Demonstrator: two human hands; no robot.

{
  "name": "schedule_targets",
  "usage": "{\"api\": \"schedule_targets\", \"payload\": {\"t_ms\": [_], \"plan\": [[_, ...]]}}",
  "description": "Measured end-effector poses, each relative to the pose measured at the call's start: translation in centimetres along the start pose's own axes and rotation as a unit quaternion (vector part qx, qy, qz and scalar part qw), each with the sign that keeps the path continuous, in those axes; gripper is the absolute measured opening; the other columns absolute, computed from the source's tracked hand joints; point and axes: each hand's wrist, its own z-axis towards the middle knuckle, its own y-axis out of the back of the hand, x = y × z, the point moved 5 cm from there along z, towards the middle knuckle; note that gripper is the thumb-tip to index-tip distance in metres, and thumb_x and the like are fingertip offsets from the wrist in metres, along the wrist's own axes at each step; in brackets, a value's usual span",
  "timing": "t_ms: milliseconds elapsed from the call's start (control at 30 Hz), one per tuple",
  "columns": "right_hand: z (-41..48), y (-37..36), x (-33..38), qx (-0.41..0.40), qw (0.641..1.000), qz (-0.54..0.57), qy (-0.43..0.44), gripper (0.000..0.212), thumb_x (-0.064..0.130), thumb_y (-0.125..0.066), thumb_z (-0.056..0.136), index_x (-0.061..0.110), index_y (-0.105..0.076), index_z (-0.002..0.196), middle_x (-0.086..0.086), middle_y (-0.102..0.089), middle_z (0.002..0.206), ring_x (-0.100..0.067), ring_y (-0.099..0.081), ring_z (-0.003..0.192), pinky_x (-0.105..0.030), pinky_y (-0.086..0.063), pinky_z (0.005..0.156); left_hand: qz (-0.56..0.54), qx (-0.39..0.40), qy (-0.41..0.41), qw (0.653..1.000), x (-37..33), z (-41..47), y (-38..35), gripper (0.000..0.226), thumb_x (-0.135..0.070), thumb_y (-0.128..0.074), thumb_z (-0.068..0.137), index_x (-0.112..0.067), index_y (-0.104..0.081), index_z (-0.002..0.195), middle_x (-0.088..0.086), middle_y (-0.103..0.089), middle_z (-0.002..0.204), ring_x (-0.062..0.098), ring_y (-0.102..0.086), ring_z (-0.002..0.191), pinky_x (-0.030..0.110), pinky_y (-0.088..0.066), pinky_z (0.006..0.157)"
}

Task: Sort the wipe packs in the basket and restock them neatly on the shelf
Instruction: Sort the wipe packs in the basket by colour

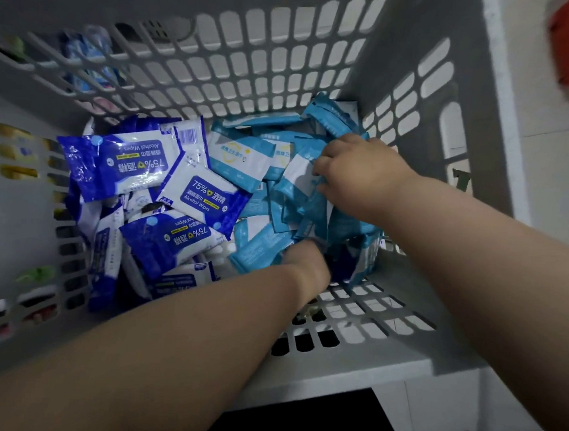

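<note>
Right hand (359,172) clutches light-blue packs (246,156) at the basket (353,317) right wall; left hand (307,261) buried beneath, grip hidden. Square the bundle, skip dark-blue packs (123,167).

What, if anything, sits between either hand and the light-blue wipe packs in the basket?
Nothing visible. The right hand grips the top of the pile of light-blue plastic wipe packs. The left hand is dug in beneath them, its fingers hidden.
</note>
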Motion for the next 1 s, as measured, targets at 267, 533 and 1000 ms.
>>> {"api": "schedule_targets", "payload": {"t_ms": [267, 533, 1000], "plan": [[-0.1, -0.3, 0.2, -0.019, 1.000, -0.010, -0.011, 0.034, 0.025, -0.046, 0.096, 0.019, -0.049, 0.129, -0.008, -0.048, 0.128, -0.030, -0.039, 0.119, -0.040, -0.040, 0.085, -0.115, -0.112, -0.028, 0.987, 4.4, -4.5, 6.2, 0.019, -0.017, -0.049, 0.094, -0.015, -0.051, 0.112, 0.008, -0.056, 0.099, 0.019, -0.049, 0.081, 0.024, -0.032, 0.064], [-0.1, -0.4, 2.0, 0.018, 1.000, 0.001, -0.002, 0.051, 0.012, -0.052, 0.089, 0.022, -0.038, 0.138, -0.008, -0.041, 0.134, -0.030, -0.035, 0.123, -0.042, -0.035, 0.093, -0.179, -0.259, 0.045, 0.948, 14.6, -14.5, 14.3, 0.025, -0.012, -0.054, 0.091, -0.035, -0.058, 0.083, -0.004, -0.054, 0.074, 0.013, -0.053, 0.057, 0.024, -0.038, 0.050], [-1.8, -5.3, 7.2, 0.176, 0.978, -0.039, 0.104, 0.065, 0.053, -0.044, 0.087, 0.031, -0.028, 0.146, 0.002, -0.024, 0.154, -0.027, -0.024, 0.140, -0.044, -0.029, 0.109, 0.378, -0.268, -0.007, 0.886, 11.1, -11.3, 12.1, 0.052, -0.013, -0.062, 0.084, -0.001, -0.049, 0.132, 0.018, -0.029, 0.152, 0.033, -0.024, 0.142, 0.055, -0.017, 0.113]]}}
